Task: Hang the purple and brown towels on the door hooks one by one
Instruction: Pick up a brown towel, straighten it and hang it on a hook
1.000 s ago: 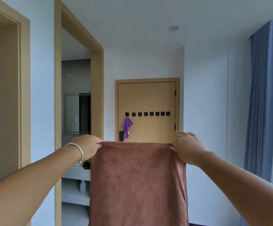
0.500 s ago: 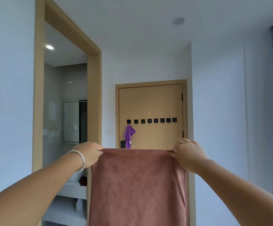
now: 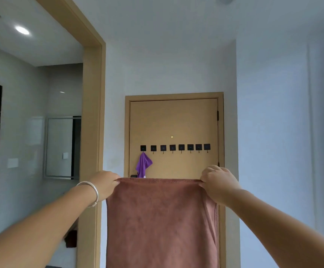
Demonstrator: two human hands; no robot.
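A brown towel (image 3: 161,223) hangs spread out in front of me, held by its two top corners. My left hand (image 3: 104,183), with a silver bangle on the wrist, pinches the left corner. My right hand (image 3: 218,180) pinches the right corner. Ahead stands a tan wooden door (image 3: 173,122) with a row of several black hooks (image 3: 176,147) across its middle. A purple towel (image 3: 143,165) hangs from the leftmost hook. The towel I hold hides the lower part of the door.
A tan-framed doorway (image 3: 91,117) on the left leads into a bathroom with a mirror (image 3: 60,147). White walls flank the narrow hall to the door. A dark object (image 3: 71,238) sits low inside the bathroom.
The door and hooks have grown larger as I moved along the hall toward them. The curtain on the right has left the view. Both hands keep the brown towel stretched out.
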